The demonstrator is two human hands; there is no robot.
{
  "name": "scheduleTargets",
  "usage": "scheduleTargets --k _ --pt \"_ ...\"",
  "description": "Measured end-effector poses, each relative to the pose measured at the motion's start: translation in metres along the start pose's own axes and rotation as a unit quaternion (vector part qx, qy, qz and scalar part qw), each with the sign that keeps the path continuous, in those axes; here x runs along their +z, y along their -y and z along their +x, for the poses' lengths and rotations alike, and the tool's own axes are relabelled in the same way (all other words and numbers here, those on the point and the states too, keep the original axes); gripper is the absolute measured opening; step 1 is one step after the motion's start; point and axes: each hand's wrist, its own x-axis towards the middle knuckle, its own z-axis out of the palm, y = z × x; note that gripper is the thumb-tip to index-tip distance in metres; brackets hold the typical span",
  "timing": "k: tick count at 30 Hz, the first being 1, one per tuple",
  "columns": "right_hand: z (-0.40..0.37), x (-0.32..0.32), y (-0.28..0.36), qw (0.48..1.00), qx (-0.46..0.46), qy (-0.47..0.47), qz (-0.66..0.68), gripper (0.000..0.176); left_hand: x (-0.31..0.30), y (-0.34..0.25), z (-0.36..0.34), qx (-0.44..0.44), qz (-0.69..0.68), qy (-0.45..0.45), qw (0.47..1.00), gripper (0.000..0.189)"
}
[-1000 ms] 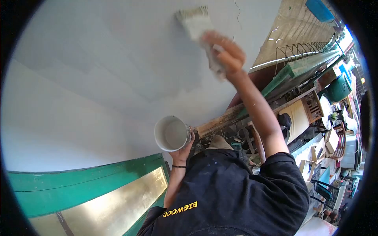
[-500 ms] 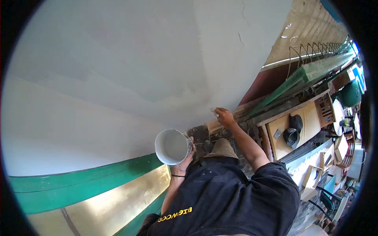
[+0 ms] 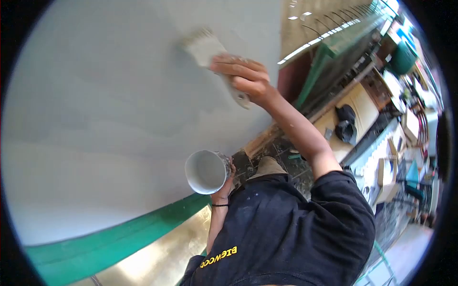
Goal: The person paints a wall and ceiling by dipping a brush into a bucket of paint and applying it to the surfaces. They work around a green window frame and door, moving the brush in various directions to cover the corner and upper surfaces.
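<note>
A wide paintbrush (image 3: pixel 206 49) is gripped in my right hand (image 3: pixel 244 78), its bristles against the pale grey wall (image 3: pixel 119 86) and its handle end sticking out below the fingers. Lower down, my left hand (image 3: pixel 229 183) is wrapped round the side of a white bucket (image 3: pixel 206 172), with most of its fingers hidden behind it. Pale grey paint or a similar liquid shows inside the bucket. The wall bears darker and lighter grey patches, some of which look wet.
A green band (image 3: pixel 119 238) runs along the wall's edge at lower left. On the right are a green metal piece (image 3: pixel 329 52), a cushioned wooden bench (image 3: pixel 365 112) with a black cap (image 3: pixel 345 128) on it, and several boxes. Dark tiled floor (image 3: pixel 274 148) shows near my leg.
My right hand has moved up and to the left along the wall with the brush, which now shows clearly. The bucket in my left hand has shifted slightly; the view has turned.
</note>
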Motion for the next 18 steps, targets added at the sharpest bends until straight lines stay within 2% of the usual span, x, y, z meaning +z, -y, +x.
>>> scheduleTargets --k 2,4,7,8,9,10,12,15,18 --pt "0.011 0.003 0.0 0.997 -0.022 -0.066 -0.032 0.029 0.007 0.008 -0.002 -0.009 -0.028 -0.023 0.999 0.065" --pt "-0.007 0.009 0.006 0.998 0.029 -0.048 0.02 0.032 0.003 0.008 0.003 -0.019 -0.03 -0.033 0.999 0.063" --pt "-0.104 0.029 0.022 0.99 0.136 0.032 0.024 0.009 -0.007 0.002 0.011 -0.043 0.006 -0.005 0.999 0.061" --pt "-0.141 0.034 0.036 0.984 0.169 0.049 0.009 0.008 -0.011 0.001 0.014 -0.043 0.024 0.005 0.999 0.061" --pt "-0.168 0.03 0.052 0.972 0.217 0.085 0.01 0.015 -0.01 0.005 0.016 -0.047 0.033 0.01 0.998 0.061" --pt "-0.189 0.022 0.068 0.957 0.264 0.119 0.015 0.023 -0.009 0.008 0.017 -0.051 0.041 0.015 0.998 0.061" --pt "-0.215 0.004 0.097 0.888 0.423 0.175 0.034 0.031 -0.008 0.015 0.02 -0.063 0.053 0.023 0.996 0.061" --pt "-0.234 -0.027 0.128 0.831 0.55 0.076 0.015 0.024 -0.003 0.03 0.02 -0.079 0.066 0.017 0.995 0.06" --pt "-0.243 -0.063 0.134 0.763 0.645 0.021 -0.021 0.02 -0.003 0.049 0.032 -0.085 0.086 -0.007 0.993 0.06"
